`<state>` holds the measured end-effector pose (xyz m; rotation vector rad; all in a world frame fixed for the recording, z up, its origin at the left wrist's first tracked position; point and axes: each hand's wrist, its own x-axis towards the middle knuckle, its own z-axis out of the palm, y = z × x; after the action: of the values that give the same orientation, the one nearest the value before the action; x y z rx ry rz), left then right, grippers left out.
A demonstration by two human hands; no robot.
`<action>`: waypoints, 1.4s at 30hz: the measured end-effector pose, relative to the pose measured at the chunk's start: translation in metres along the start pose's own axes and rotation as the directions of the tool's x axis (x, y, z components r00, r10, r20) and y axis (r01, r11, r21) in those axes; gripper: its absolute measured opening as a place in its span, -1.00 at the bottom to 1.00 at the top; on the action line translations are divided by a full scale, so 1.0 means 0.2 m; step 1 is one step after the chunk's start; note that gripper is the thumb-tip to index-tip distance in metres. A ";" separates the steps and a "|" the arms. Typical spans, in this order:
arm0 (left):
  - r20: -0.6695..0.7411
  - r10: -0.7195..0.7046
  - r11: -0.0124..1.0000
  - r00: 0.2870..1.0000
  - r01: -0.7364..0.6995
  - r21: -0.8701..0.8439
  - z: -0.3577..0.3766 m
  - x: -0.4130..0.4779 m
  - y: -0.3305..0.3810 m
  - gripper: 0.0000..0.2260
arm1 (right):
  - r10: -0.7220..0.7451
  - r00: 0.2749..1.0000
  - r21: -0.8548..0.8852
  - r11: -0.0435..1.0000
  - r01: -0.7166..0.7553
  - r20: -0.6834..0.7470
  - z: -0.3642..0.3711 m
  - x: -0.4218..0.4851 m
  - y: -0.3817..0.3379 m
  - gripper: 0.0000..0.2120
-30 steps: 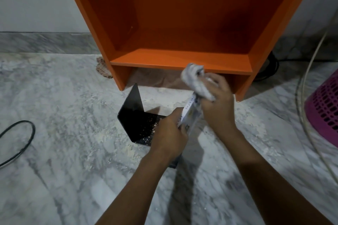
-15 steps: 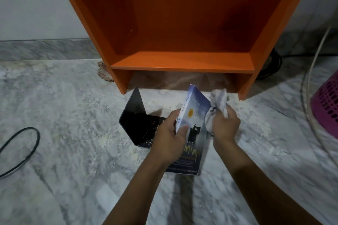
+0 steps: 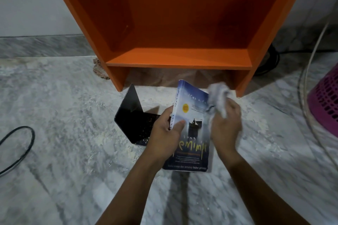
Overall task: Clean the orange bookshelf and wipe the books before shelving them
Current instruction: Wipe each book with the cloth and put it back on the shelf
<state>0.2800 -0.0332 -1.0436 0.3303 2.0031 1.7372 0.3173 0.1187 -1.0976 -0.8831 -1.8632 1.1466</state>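
The orange bookshelf (image 3: 179,64) stands against the wall with nothing on its lowest board. In front of it my left hand (image 3: 164,133) grips a blue paperback book (image 3: 193,115) by its spine edge, cover facing me, thumb on the front. My right hand (image 3: 226,126) holds a crumpled grey cloth (image 3: 217,97) against the book's right edge near the top. The right hand and cloth are motion-blurred.
A black L-shaped bookend (image 3: 131,118) lies on the marble floor (image 3: 64,133) just left of the book. A black cable (image 3: 20,148) loops at far left. A pink perforated basket (image 3: 325,104) and pale cord (image 3: 307,82) are at right. Dust specks litter the floor.
The book has turned from edge-on to cover facing me and lowered slightly. The cloth has moved from the book's top down to its right edge.
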 end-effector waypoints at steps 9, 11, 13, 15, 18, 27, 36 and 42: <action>0.057 -0.119 0.974 0.991 0.127 -0.187 -0.04 0.06 0.02 -0.72 | 0.074 0.991 0.214 0.972 -0.096 0.110 -0.06 -0.01 -0.03 -0.68; 0.066 -0.183 0.964 0.981 0.193 -0.182 -0.04 0.07 0.05 -0.75 | 0.079 0.989 0.200 0.974 -0.104 0.129 -0.05 -0.01 -0.03 -0.67; 0.061 -0.247 0.961 0.967 0.252 -0.116 -0.05 0.10 0.10 -0.76 | 0.048 0.989 0.166 0.983 -0.072 0.143 -0.06 -0.01 -0.02 -0.66; 0.071 -0.280 0.959 0.957 0.282 -0.010 -0.07 0.14 0.14 -0.69 | -0.046 0.984 0.113 0.993 0.027 0.171 -0.06 -0.02 -0.03 -0.61; 0.102 -0.314 0.949 0.944 0.311 0.047 -0.10 0.20 0.22 -0.77 | -0.217 0.935 0.023 0.975 0.219 0.281 -0.05 -0.05 -0.03 -0.52; 0.039 -0.344 0.930 0.938 0.334 0.153 -0.20 0.30 0.34 -0.76 | -0.824 0.098 0.470 0.411 0.781 0.559 -0.12 -0.27 -0.18 -0.80; 0.085 -0.286 0.951 0.955 0.272 0.146 -0.27 0.32 0.41 -0.82 | -0.705 0.515 0.163 0.653 0.739 0.488 0.09 -0.07 -0.32 -0.68; -0.015 -0.203 0.969 0.979 0.203 0.140 -0.30 0.30 0.37 -0.81 | -0.830 -0.150 0.538 0.200 0.819 0.537 0.01 -0.31 -0.20 -0.78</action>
<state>0.1895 -0.0430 -0.9770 0.1630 2.0855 1.4758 0.3371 0.0511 -1.0762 1.1743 -2.3420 0.5554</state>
